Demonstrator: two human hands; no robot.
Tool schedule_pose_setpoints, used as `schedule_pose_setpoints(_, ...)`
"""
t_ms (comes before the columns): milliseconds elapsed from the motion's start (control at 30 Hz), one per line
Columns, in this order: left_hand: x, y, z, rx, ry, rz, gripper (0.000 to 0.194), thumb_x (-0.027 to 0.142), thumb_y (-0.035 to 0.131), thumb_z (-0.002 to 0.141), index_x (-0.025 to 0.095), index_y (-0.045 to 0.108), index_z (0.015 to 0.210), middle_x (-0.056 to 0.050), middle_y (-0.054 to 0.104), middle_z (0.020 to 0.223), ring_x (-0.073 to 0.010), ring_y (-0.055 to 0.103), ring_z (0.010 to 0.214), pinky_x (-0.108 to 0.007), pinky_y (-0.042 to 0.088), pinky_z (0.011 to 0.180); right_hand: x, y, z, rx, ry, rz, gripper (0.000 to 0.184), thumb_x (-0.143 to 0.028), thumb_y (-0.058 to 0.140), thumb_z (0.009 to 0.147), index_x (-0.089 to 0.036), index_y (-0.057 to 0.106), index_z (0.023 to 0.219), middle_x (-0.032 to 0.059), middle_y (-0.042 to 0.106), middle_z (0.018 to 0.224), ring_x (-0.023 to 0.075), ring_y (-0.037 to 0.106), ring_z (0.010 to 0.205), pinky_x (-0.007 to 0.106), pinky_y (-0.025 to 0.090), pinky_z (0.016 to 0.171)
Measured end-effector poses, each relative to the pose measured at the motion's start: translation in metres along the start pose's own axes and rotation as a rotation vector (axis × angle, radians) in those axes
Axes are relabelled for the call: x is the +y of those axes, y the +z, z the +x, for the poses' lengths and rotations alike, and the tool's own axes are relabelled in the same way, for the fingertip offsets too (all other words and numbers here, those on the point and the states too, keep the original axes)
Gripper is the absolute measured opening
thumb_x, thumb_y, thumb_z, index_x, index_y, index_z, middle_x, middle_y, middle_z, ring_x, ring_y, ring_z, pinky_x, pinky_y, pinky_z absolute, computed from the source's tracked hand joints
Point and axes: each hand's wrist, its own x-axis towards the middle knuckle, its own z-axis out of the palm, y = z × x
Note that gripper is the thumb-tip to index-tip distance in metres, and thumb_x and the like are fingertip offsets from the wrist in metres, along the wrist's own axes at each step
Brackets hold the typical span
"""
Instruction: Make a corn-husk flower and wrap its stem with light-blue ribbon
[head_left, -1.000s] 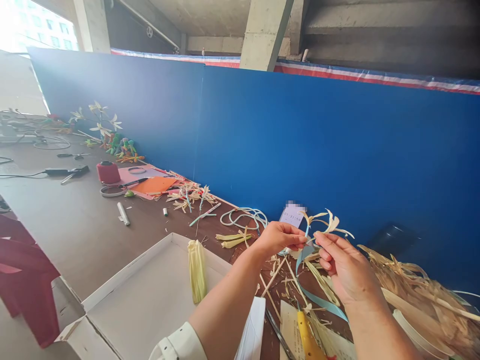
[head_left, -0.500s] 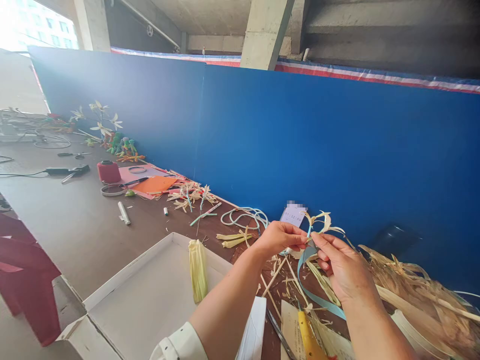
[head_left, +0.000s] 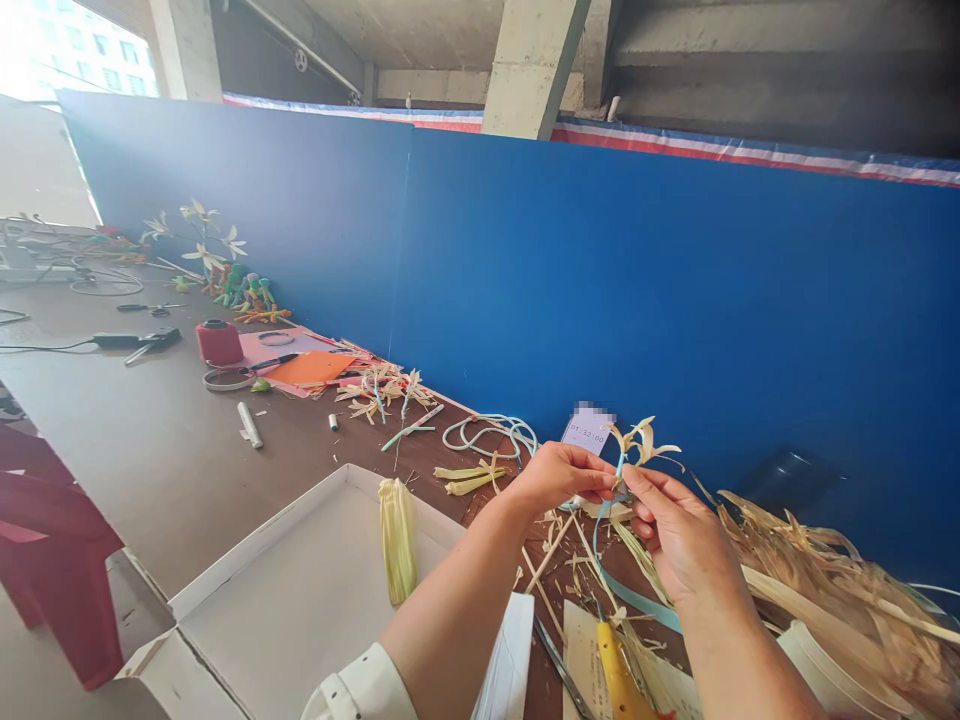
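Pale dried-husk petals form a flower (head_left: pixel 646 442) on a light-blue wrapped stem, held up in front of me. My left hand (head_left: pixel 571 470) pinches the lower part of the stem. From the right, my right hand (head_left: pixel 671 515) closes thumb and fingers on the same stem, its fingertips close to the left ones. A light-blue strip of tape (head_left: pixel 637 598) hangs from the fingertips and curves down behind my right wrist. Where the tape meets the stem is hidden by fingers. Below lie thin sticks (head_left: pixel 551 552) and husk scraps.
An open white box (head_left: pixel 262 600) with a husk bundle (head_left: pixel 397 540) stands left of my arms. A yellow-handled tool (head_left: pixel 616 670) and scissors (head_left: pixel 559 665) lie near me. Dry husks (head_left: pixel 825 590) are heaped right. A phone (head_left: pixel 587 428) leans on the blue partition (head_left: pixel 675 280).
The flower's petals have turned and stand more upright between my fingers. The hanging tape has shifted and looks narrower near the fingertips. Both hands stay in nearly the same place.
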Motion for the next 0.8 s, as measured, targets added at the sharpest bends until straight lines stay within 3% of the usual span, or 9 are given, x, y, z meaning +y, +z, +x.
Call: schedule_pose_setpoints(800, -0.0044, -0.004, 0.0008, -0.054, -0.005, -0.015, 0.048, 0.042, 0.079, 0.056, 0.008, 0.068, 0.089, -0.006, 0.066, 0.071, -0.0134, 0.062, 0.067, -0.033, 0.05, 0.077, 0.0027, -0.0019, -0.0004, 0.006, 0.015, 0.043, 0.037, -0.035, 0.086, 0.051, -0.017, 0.069, 0.079, -0.0048, 0.052, 0.062, 0.0027, 0.039, 0.048, 0.013, 0.03, 0.038)
